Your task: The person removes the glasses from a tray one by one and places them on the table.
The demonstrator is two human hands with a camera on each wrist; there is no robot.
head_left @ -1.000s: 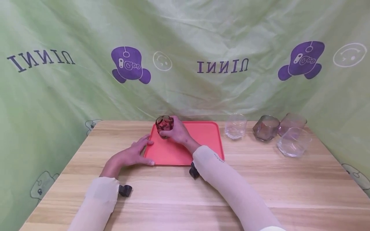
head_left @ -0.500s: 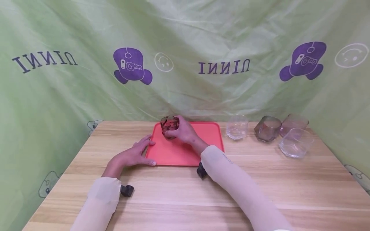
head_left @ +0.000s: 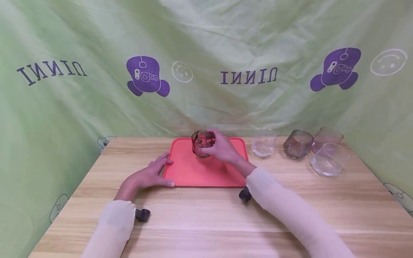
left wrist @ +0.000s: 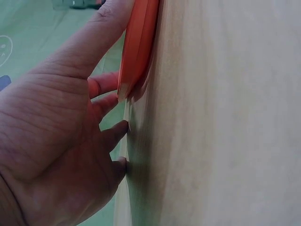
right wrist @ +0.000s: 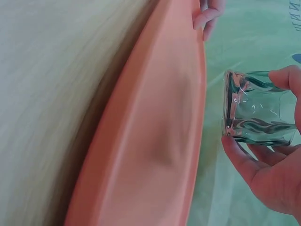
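Observation:
My right hand (head_left: 223, 147) grips a dark tinted drinking glass (head_left: 197, 144) by its sides, over the back middle of a red tray (head_left: 190, 172). In the right wrist view a gap shows between the glass (right wrist: 256, 108) and the tray (right wrist: 155, 117), so it is held above the surface. At the tray's left side lies my left hand (head_left: 149, 176), its thumb at the near left corner and its fingers spread along the left edge. The left wrist view shows that thumb against the rim of the tray (left wrist: 138, 42), with some fingertips touching the wooden table.
To the right of the tray stands a clear glass (head_left: 264, 143). Farther right are a smoky grey glass (head_left: 298, 145), a pinkish glass (head_left: 330, 136) and another clear glass (head_left: 327, 163), close together. A green printed cloth (head_left: 206, 100) hangs behind the wooden table (head_left: 206, 222).
My right hand has carried the glass rightward, from the tray's back left towards its middle. The left hand stays at the tray's left edge. The other glasses have kept their places.

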